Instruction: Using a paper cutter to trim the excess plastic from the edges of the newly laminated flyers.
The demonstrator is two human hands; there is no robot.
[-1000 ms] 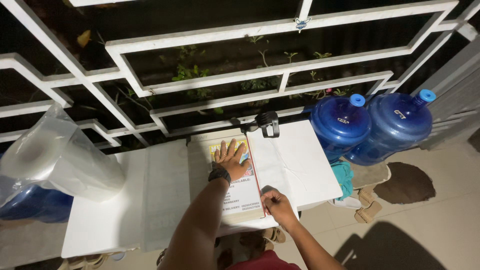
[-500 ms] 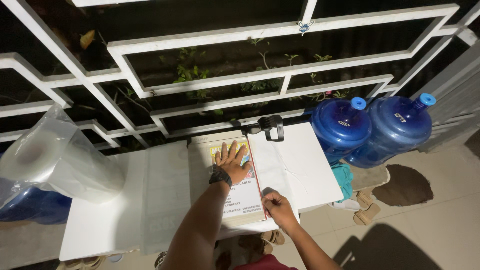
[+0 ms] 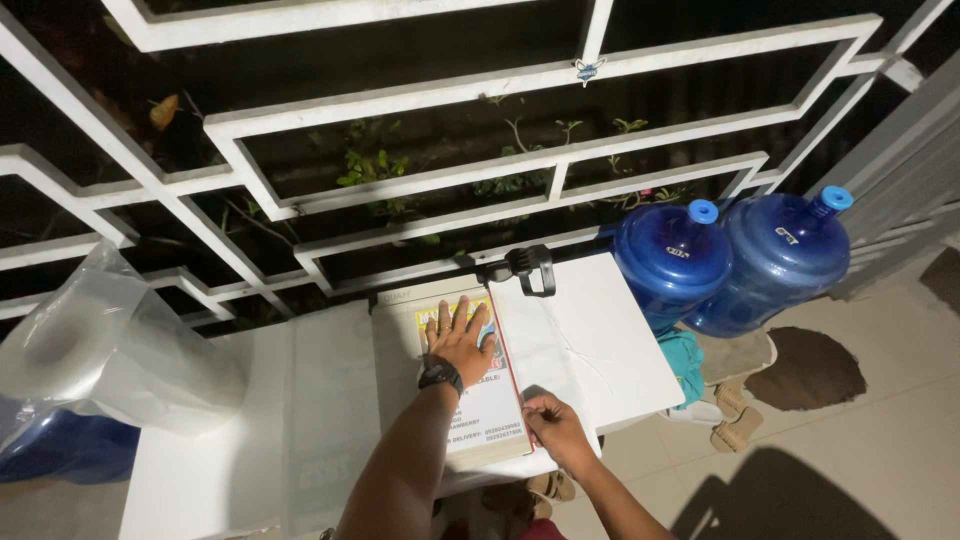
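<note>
L hand [image 3: 461, 340], fingers spread, pressed flat on upper part of printed sheet [image 3: 478, 405], black watch [image 3: 440, 375] at wrist. R hand [image 3: 553, 428] pinched shut on sheet's red right edge near bottom corner. Sheet lying on white table [image 3: 620, 340], approx center, w/ clear plastic film [image 3: 560, 345] just beside on right. Black clamp [image 3: 528, 268] at table's far edge. Two blue water jugs [image 3: 735, 260] on floor at right; big plastic roll [image 3: 95, 350] at left.

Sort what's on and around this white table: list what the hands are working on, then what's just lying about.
In hand:
- printed sheet, pressed flat by the left hand
- its right edge, pinched by the right hand
- white table under it

Lying about:
- clear plastic roll
- two blue water jugs
- black clamp
- sandals
</note>
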